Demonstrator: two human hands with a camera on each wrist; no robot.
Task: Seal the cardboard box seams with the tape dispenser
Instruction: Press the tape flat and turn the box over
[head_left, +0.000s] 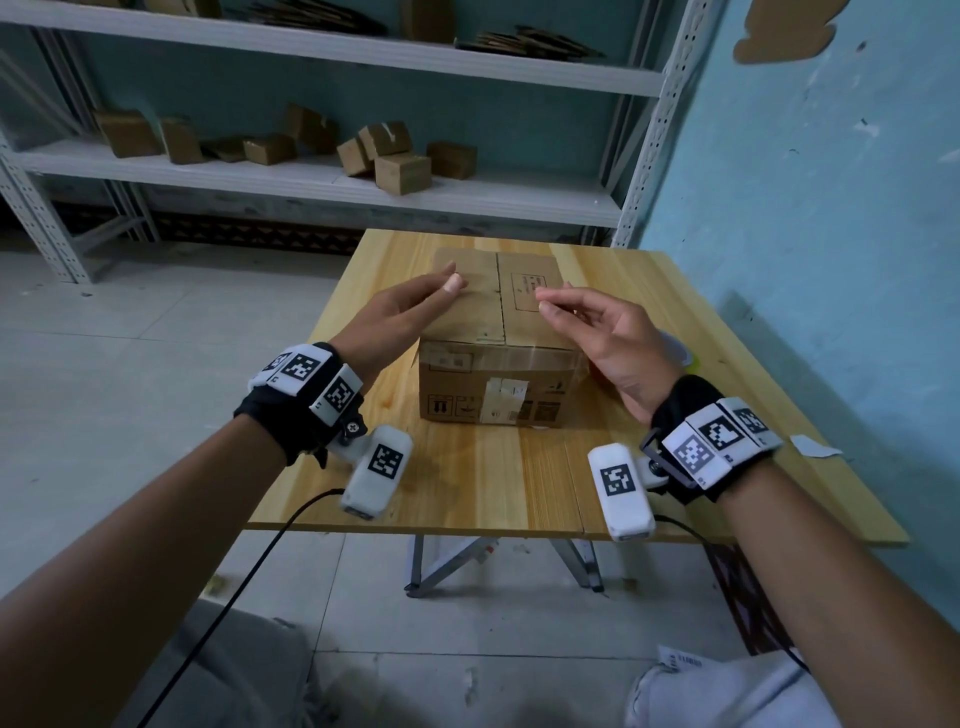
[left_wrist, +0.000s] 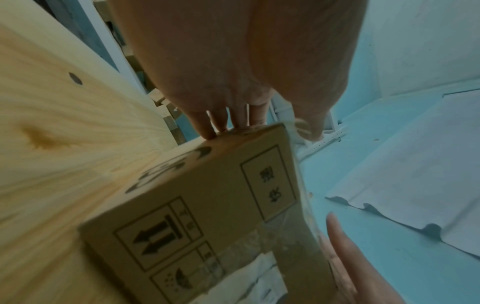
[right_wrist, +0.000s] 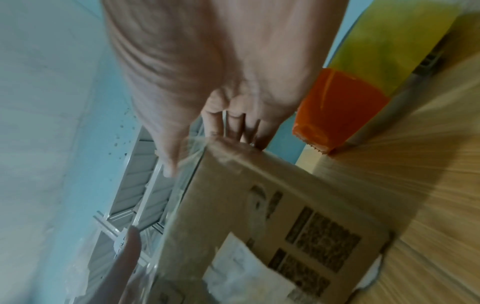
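A closed cardboard box (head_left: 498, 338) stands in the middle of the wooden table (head_left: 493, 483), with a seam running down its top and clear tape glinting on its near face. My left hand (head_left: 441, 286) is over the left half of the top, fingers straight and together. My right hand (head_left: 543, 301) is over the right half, fingers relaxed, with thumb and forefinger tips close together and nothing visibly held. The orange and yellow-green tape dispenser (right_wrist: 337, 111) lies on the table just right of the box, mostly hidden behind my right palm in the head view. Whether either hand touches the box is unclear.
A metal shelf rack (head_left: 332, 182) with several small cardboard boxes stands behind the table. A blue wall (head_left: 831, 208) runs close along the table's right side. A paper scrap (head_left: 813, 446) lies near the right edge. Cables hang from both wrists off the near edge.
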